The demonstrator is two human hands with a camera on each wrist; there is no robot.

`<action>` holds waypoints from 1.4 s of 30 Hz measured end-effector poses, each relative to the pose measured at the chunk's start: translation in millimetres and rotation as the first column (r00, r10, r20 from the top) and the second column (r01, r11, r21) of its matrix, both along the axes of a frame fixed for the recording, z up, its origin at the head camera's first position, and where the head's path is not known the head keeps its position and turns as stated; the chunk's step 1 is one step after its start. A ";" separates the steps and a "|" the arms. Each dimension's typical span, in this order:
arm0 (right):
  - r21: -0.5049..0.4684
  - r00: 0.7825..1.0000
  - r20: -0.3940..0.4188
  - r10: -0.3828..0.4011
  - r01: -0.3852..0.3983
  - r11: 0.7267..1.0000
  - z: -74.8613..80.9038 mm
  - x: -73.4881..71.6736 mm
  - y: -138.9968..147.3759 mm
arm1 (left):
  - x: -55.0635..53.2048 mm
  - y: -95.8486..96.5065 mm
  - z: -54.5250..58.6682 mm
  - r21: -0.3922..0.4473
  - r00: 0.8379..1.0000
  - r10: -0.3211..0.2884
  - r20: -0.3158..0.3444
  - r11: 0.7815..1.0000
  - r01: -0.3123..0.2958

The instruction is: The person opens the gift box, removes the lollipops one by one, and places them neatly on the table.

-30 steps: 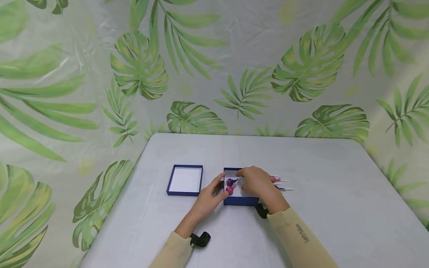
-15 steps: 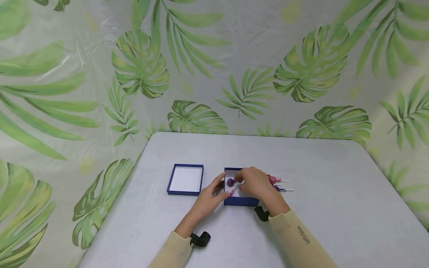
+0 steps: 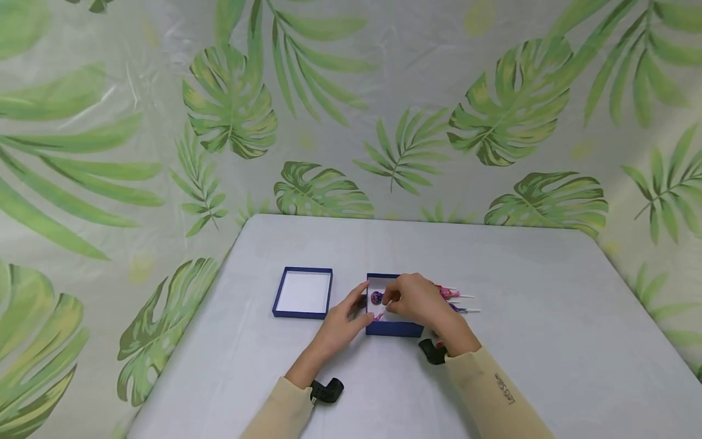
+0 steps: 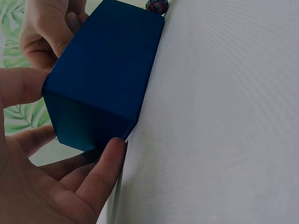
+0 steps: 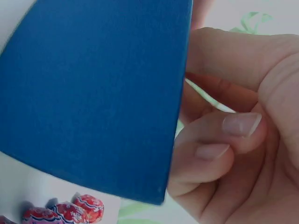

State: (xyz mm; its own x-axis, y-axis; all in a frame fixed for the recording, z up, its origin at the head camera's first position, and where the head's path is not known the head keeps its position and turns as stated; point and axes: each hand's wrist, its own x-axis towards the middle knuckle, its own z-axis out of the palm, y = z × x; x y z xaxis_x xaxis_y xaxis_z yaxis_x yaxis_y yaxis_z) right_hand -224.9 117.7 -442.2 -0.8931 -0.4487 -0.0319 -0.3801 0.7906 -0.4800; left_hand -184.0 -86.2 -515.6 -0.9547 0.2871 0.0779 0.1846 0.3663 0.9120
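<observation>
In the head view a blue box [image 3: 393, 329] with a white inside stands on the table. My left hand [image 3: 347, 324] holds its left end, thumb at the near corner and fingers along the end wall, as the left wrist view also shows. Inside the box my right hand [image 3: 414, 300] pinches the stick of a pink-wrapped lollipop [image 3: 379, 316], whose head is mostly hidden by my left thumb. A purple lollipop [image 3: 376, 298] lies beside it in the box. My right hand covers the rest of the inside.
A shallow blue lid [image 3: 303, 292], white inside, lies left of the box. Right of the box are several lollipops [image 3: 451, 294], sticks pointing right, partly behind my right hand. Red-wrapped lollipops [image 5: 70, 211] also show below the box in the right wrist view.
My right hand has shifted slightly nearer and left inside the box. The pink lollipop's head has slid down towards my left thumb. My left hand has stayed in place.
</observation>
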 end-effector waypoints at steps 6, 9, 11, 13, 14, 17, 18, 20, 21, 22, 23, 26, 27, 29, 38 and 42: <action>-0.100 0.999 0.012 0.037 -0.036 0.994 -4.2 4.4 -3.9 | 1.2 0.8 1.5 -0.006 1.000 -0.006 -0.002 1.000 0.006; -0.112 0.999 0.005 0.041 -0.041 0.993 -5.2 6.0 -5.2 | 1.6 1.0 1.4 -0.008 1.000 -0.008 -0.001 1.000 0.008; -0.106 0.999 -0.005 0.040 -0.040 0.994 -4.7 6.9 -5.0 | 1.0 0.7 0.3 -0.008 1.000 -0.009 -0.005 1.000 0.009; -0.097 0.999 -0.016 0.035 -0.036 0.995 -2.4 7.8 -4.0 | 1.0 0.6 -0.2 -0.006 1.000 -0.009 -0.006 1.000 0.009; -0.093 0.999 -0.022 0.030 -0.032 0.995 -0.8 8.2 -3.2 | 1.0 0.5 -0.4 -0.006 1.000 -0.008 -0.005 1.000 0.008; -0.080 0.998 -0.055 0.017 -0.021 0.997 4.3 9.1 0.8 | 1.1 0.0 -0.5 -0.009 1.000 -0.002 -0.006 1.000 0.002; -0.077 0.998 -0.066 0.008 -0.014 0.997 6.0 9.4 2.4 | 1.1 0.0 -0.2 -0.008 1.000 -0.001 -0.008 1.000 0.001; -0.073 0.996 -0.087 -0.004 -0.002 0.997 8.6 9.3 6.0 | 1.0 -0.3 0.4 -0.014 1.000 0.001 -0.011 1.000 -0.002; -0.073 0.995 -0.097 -0.009 0.002 0.997 9.8 9.2 7.8 | 0.9 -0.5 0.8 -0.016 1.000 0.002 -0.014 1.000 -0.002; -0.077 0.995 -0.101 -0.015 0.008 0.997 11.0 9.4 9.6 | 0.7 -0.6 1.2 -0.016 1.000 0.002 -0.016 1.000 -0.002; -0.081 0.994 -0.105 -0.022 0.013 0.997 12.3 9.6 11.2 | 0.7 -0.6 1.8 -0.020 1.000 0.001 -0.018 1.000 -0.001; -0.093 0.993 -0.114 -0.043 0.033 0.995 15.6 10.0 16.5 | 0.3 -0.9 2.6 -0.027 1.000 0.003 -0.018 1.000 -0.003; -0.099 0.992 -0.118 -0.049 0.038 0.994 16.7 10.3 18.3 | 0.0 -0.9 2.4 -0.028 1.000 0.003 -0.018 1.000 -0.003; -0.112 0.989 -0.131 -0.063 0.049 0.993 19.0 10.8 21.7 | -0.9 -0.9 1.7 -0.030 1.000 0.003 -0.017 1.000 -0.003; -0.149 0.979 -0.154 -0.134 0.111 0.983 27.5 13.8 34.1 | -2.4 0.1 -1.7 -0.026 1.000 0.002 -0.021 1.000 -0.002; -0.161 0.974 -0.170 -0.151 0.124 0.979 28.9 14.7 39.7 | -2.1 1.0 -1.5 -0.020 1.000 0.000 -0.020 1.000 0.000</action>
